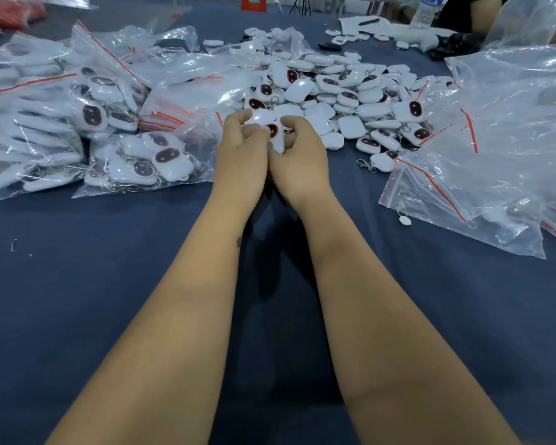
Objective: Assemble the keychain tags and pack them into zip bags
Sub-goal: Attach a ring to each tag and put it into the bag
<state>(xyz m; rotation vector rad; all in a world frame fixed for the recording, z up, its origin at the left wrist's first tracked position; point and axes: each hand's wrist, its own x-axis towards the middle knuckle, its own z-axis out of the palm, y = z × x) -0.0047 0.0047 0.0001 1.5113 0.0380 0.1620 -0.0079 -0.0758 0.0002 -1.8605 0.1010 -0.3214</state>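
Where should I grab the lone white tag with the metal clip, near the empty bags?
Take the tag by its white body, coming from above with a grip across its two long sides. It lies flat on the cloth, apart from the pile. The clip sticks out to its left; it is thin and harder to pinch.

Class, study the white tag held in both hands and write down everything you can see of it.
The tag is a small, rounded, glossy white piece, plastic by its look, with a dark oval panel edged in red on its face. It is held above the blue table, just in front of the loose pile of tags. The left hand and right hand both grip it with curled fingers, which hide much of it. Whether a keyring is attached cannot be told.
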